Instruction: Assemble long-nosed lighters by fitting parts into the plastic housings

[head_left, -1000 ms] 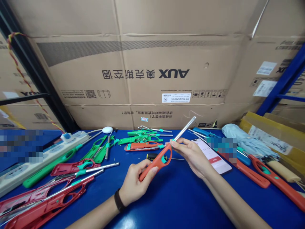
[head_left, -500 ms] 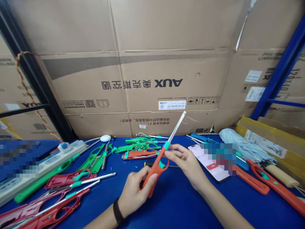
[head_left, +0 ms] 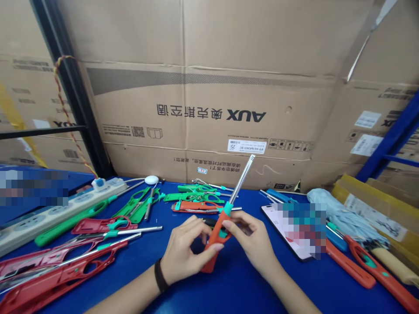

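Observation:
Between my hands is an orange stick lighter [head_left: 214, 239] with a teal collar and a long metal tube, tilted with its tip up and to the right. My left hand [head_left: 186, 246] is closed on the lower handle, thumb along the near side, other fingers curled at its left. My right hand [head_left: 257, 237] pinches the upper body just below the collar, some fingers hidden behind it. Behind the lighter, the dark handle of a tool [head_left: 210, 222] lies on the blue table, partly covered.
Red lighter shells [head_left: 62, 279] with metal tubes lie at left, near a white power strip [head_left: 78, 203]. Green lighter parts [head_left: 193, 194] and an orange lighter [head_left: 190, 206] lie at the back. On the right are a phone [head_left: 278, 222], orange lighters [head_left: 373, 261] and a yellow-taped box [head_left: 356, 196].
The camera view has swung left, so the surroundings sit further right. The lighter has turned slightly in my grip, and my left fingers have loosened and lifted away from its left side.

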A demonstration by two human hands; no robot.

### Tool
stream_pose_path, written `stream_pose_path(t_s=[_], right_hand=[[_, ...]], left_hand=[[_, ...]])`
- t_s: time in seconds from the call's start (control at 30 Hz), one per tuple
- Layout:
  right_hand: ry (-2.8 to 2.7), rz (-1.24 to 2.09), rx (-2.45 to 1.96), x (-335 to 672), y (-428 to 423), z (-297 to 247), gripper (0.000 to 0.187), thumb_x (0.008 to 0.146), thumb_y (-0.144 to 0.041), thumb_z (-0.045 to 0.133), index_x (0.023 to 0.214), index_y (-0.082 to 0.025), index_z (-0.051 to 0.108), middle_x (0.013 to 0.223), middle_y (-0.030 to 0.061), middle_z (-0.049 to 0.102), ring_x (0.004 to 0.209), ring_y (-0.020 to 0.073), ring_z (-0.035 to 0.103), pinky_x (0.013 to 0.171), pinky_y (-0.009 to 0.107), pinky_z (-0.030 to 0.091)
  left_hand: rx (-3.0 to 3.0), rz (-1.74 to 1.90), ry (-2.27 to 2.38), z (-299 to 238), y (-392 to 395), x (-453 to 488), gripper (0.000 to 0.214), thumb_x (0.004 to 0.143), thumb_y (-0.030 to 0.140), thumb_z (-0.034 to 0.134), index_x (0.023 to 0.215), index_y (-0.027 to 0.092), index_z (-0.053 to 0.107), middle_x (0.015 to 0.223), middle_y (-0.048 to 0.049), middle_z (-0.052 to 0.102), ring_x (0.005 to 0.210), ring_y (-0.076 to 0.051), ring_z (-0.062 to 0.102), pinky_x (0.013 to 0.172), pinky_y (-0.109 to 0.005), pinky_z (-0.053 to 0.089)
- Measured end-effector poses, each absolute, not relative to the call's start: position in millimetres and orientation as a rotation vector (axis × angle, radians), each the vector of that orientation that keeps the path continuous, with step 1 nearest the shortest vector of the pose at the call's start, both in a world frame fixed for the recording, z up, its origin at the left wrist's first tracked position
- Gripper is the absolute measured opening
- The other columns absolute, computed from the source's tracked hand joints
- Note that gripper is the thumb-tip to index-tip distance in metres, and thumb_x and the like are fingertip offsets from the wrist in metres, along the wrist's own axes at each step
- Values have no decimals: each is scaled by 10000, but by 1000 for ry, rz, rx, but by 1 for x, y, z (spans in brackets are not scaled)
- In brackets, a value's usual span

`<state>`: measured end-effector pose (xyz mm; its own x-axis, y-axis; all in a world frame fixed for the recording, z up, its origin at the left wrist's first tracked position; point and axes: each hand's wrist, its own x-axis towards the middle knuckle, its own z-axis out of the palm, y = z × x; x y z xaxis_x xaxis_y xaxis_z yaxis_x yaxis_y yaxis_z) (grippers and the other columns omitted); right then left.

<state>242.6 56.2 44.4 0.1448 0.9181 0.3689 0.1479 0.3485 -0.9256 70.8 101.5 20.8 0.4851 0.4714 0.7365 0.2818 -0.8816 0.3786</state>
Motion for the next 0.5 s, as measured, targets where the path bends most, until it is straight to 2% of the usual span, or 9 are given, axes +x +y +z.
stream_pose_path(t_s=[0.07,0.13,0.33,0.5], right_hand=[[-1238,853,-1083,246,59,44,285,679,-464,733,799,-206,714,708,20,709,635,199,652,502,273,527],[-1158,900,-1068,249,60,43,311,657,-473,748,806,-201,722,711,24,715,644,203,655,490,274,528],[-1039,927,-1035,247,60,45,336,601,-446,801,831,-210,735,849,54,745,812,252,680,653,327,556],[-1025,934,-1022,244,59,46,357,603,-446,801,865,-212,733,969,73,735,934,283,662,722,354,561]], left_hand=[[2572,1346,610,21,102,71,194,786,327,671,732,166,576,630,-2,574,584,-134,499,575,-244,397],[2602,1360,614,21,104,71,163,784,316,671,793,169,603,681,-13,591,622,-144,516,600,-254,419],[2522,1443,781,18,111,70,185,852,285,605,1012,192,614,981,-80,621,914,-204,578,790,-319,485],[2419,1390,793,14,114,71,158,875,273,582,1010,201,621,973,-62,663,913,-198,609,814,-328,499]])
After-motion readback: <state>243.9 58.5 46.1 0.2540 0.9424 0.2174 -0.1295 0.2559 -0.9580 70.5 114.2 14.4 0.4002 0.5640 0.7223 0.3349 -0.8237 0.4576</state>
